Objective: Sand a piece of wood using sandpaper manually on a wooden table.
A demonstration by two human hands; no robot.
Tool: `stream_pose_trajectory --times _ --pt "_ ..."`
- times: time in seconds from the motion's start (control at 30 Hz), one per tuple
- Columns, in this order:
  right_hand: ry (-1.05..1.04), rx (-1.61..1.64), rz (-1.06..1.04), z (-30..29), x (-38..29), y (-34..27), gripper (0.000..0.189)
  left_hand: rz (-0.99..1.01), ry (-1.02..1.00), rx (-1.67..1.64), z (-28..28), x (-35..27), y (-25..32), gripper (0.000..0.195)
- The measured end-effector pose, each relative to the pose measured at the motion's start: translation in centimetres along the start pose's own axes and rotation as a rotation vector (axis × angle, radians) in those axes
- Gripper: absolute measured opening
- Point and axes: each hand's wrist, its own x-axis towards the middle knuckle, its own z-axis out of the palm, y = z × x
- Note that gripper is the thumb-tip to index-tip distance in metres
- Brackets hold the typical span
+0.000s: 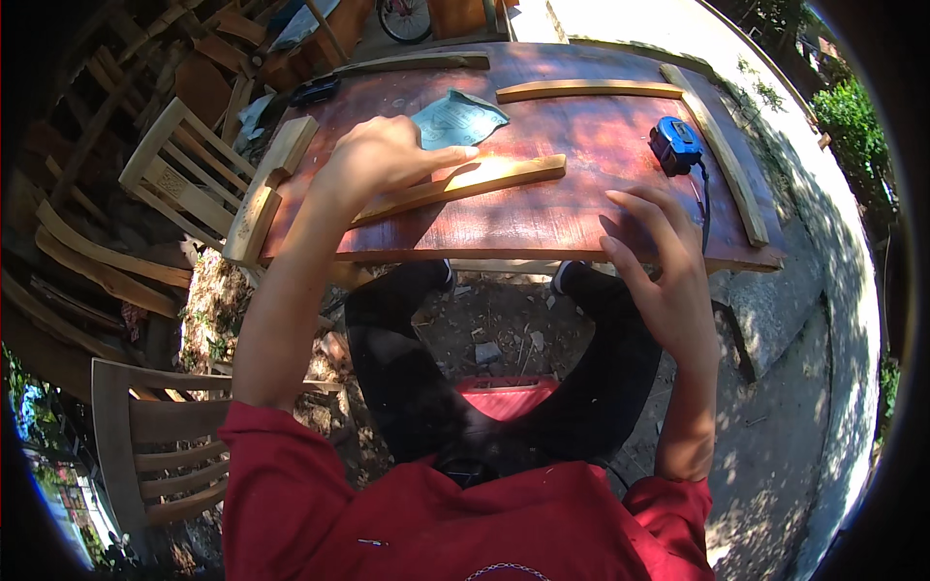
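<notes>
My left hand point(385, 156) is over the left part of a reddish wooden table point(465, 240), its index finger pointing right above a short wooden strip point(508, 176). Whether it touches the strip, I cannot tell. Just beyond the fingers lies a curled sheet of green sandpaper point(465, 120). My right hand point(654, 254) is near the front edge at the right, fingers apart, holding nothing. Behind it stands a blue tape measure point(676, 145) with a dark strap. Another strip point(588, 90) lies at the far side, its right end by a longer strip point(716, 156).
A notched wooden block point(269, 192) lies along the table's left edge, near a black object point(315, 91). One more strip point(414, 64) is at the back edge. Wooden chairs point(192, 163) and curved timber pieces point(109, 269) crowd the left. A red seat point(508, 396) shows between my legs.
</notes>
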Motion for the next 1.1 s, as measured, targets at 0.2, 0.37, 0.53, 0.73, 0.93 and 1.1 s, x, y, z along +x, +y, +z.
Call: stream_pose_trajectory --times 0.2,0.37,0.53,0.73,0.93,1.1 --pt "-0.035 0.093 0.022 0.2 -0.5 -0.3 0.045 -0.026 -0.135 -0.302 -0.2 2.5 -1.9 0.043" --pt "-0.080 0.125 0.016 0.2 -0.5 -0.7 0.045 0.071 0.153 -0.831 -4.4 1.6 -4.2 0.032" --pt "-0.063 0.138 -0.006 0.4 -0.8 -0.5 0.045 0.071 0.358 -0.824 -10.7 0.1 -4.9 0.035" --pt "-0.110 0.181 0.003 0.4 -0.8 -0.7 0.043 0.005 0.443 -0.696 -11.7 -0.9 -8.0 0.038" --pt "-0.112 0.174 -0.019 0.5 -0.6 -0.6 0.043 -0.074 0.363 -0.608 -9.2 0.7 -12.8 0.033" --pt "-0.136 0.216 0.018 0.5 -0.5 -1.0 0.042 -0.124 0.371 -0.668 -8.0 1.3 -14.6 0.035"
